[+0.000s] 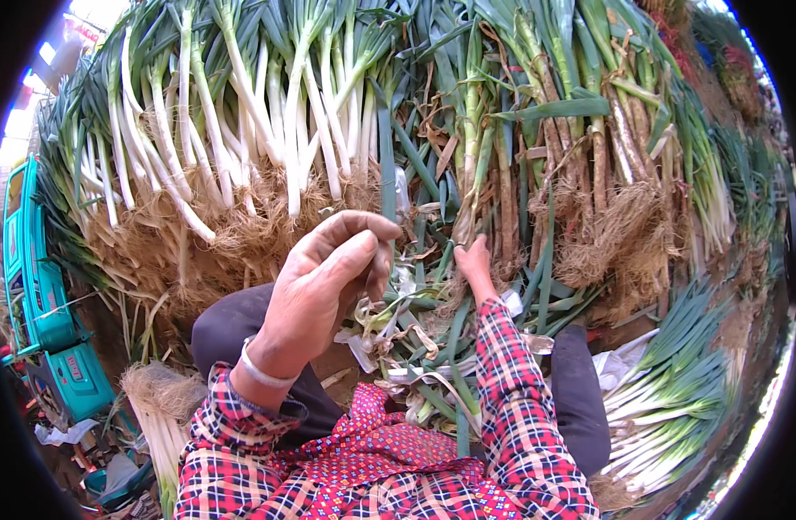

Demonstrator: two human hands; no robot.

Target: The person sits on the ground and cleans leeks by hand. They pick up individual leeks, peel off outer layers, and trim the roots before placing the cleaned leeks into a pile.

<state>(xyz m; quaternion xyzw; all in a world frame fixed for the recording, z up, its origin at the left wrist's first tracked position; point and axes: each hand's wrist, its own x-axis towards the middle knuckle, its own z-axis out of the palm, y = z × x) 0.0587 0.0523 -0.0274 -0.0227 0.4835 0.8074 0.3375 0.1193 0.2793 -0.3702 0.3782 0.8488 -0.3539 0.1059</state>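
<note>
My right hand (pixel 474 259) is closed around the root end of a leek (pixel 466 214) whose green leaves lean up against the pile beyond. My left hand (pixel 336 266) is raised in front of the heap, thumb pressed to the curled fingers; nothing shows in it, though the inner palm is hidden. A pale bangle circles the left wrist. Cleaned leeks with white stalks (pixel 294 136) stand in a dense row at the far left, roots toward me. To the right are leeks with brown, soil-covered stalks (pixel 599 162). Stripped leaves and peelings (pixel 430 364) lie between my knees.
A teal vehicle (pixel 53 292) stands at the left edge. Beside my left leg lies a bundle of leeks (pixel 160 416), roots upward in view. More white-stalked leeks (pixel 664 416) lie at my right, near a white plastic bag (pixel 622 361). My bent knees flank the peelings.
</note>
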